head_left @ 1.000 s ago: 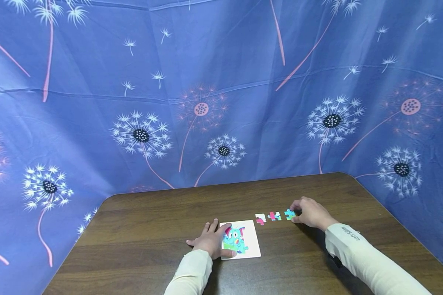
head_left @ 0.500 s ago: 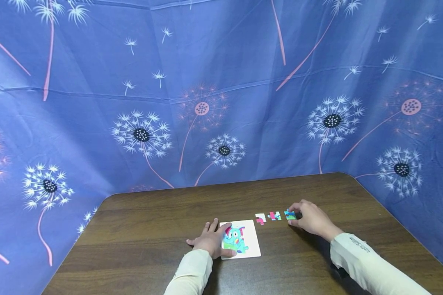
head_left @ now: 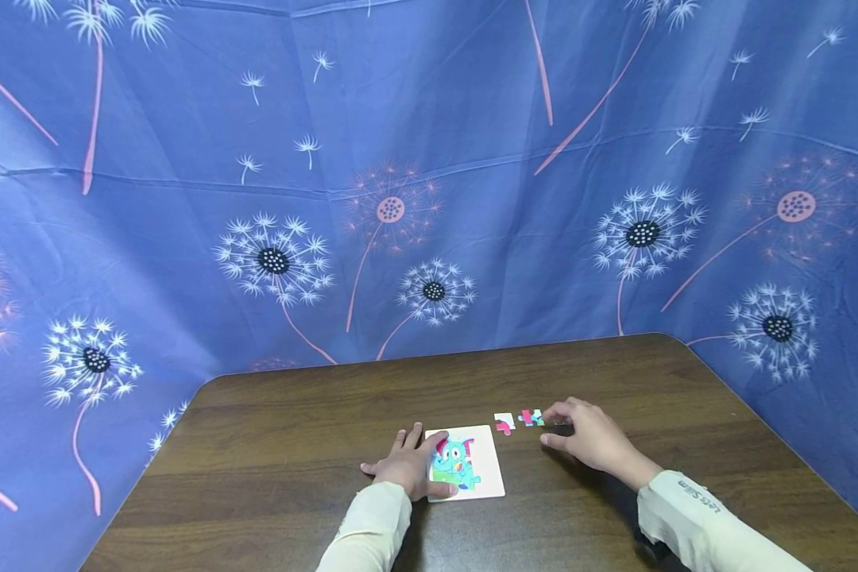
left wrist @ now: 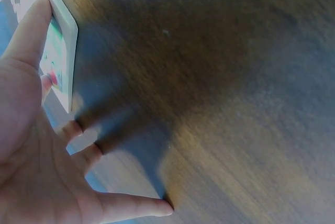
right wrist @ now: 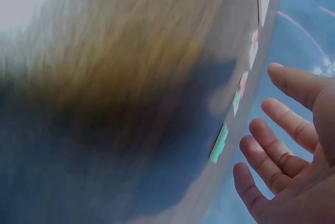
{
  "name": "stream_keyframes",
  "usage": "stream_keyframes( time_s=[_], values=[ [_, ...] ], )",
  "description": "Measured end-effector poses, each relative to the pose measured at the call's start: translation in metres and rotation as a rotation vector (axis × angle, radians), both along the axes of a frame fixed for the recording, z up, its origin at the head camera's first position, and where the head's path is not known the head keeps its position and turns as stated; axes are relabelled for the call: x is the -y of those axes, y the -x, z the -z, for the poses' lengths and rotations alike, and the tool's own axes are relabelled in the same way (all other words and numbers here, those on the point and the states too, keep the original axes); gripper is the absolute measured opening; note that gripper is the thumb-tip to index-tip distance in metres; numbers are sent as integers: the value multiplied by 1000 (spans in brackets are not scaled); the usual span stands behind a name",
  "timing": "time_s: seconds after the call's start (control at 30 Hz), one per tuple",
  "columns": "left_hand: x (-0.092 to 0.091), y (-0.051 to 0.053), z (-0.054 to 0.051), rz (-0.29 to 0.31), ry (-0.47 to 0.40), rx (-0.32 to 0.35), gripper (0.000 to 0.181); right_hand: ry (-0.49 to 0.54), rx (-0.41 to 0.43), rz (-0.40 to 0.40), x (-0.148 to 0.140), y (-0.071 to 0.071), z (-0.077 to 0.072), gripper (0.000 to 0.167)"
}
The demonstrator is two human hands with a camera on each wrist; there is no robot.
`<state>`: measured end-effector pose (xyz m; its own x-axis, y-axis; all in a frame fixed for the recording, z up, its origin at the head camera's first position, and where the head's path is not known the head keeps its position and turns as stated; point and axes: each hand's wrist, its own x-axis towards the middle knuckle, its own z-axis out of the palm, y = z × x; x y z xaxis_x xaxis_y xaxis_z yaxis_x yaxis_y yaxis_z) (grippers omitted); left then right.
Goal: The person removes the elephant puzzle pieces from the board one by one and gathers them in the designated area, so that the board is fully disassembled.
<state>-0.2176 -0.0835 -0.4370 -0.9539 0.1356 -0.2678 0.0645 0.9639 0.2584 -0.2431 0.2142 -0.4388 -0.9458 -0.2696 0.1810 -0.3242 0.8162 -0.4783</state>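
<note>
The left hand (head_left: 407,469) lies with its fingers spread wide, thumb and index finger resting on the left part of a puzzle board (head_left: 491,470). The right hand (head_left: 599,438) holds nothing, thumb and fingers parted, and partly hides a green-blue piece (right wrist: 219,144) from the head view. Left of that piece, a multicoloured piece (head_left: 531,418) and a pink-and-white piece (head_left: 504,423) lie apart on the brown counter (head_left: 293,445). Behind hangs a blue dandelion-print cloth (head_left: 472,199).

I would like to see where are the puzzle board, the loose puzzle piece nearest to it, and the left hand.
Puzzle board (head_left: 491,469): head view, its bare white right part.
Loose puzzle piece (head_left: 504,419): head view, its white part.
Left hand (head_left: 402,469): head view, its back.
</note>
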Motion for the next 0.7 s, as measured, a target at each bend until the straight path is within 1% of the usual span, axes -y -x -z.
stream_keyframes(
  time_s=[0.13, 0.33, 0.5, 0.6, 0.7],
  values=[
    [0, 1, 1, -1, 1, 3, 83, 30, -25, -28, 6, -4, 1, 25],
    [0, 1, 1, -2, 3, 8, 84, 53, -35, -60, 14, -8, 3, 23],
    [0, -1, -1, -4, 8, 1, 83, 75, -50, -92, 22, -9, 5, 23],
    [0, -1, -1, -4, 8, 0, 83, 88, -37, -101, 27, -11, 5, 22],
    [-1, 0, -1, -4, 9, 1, 83, 89, -7, -92, 33, -12, 5, 22]
  ],
)
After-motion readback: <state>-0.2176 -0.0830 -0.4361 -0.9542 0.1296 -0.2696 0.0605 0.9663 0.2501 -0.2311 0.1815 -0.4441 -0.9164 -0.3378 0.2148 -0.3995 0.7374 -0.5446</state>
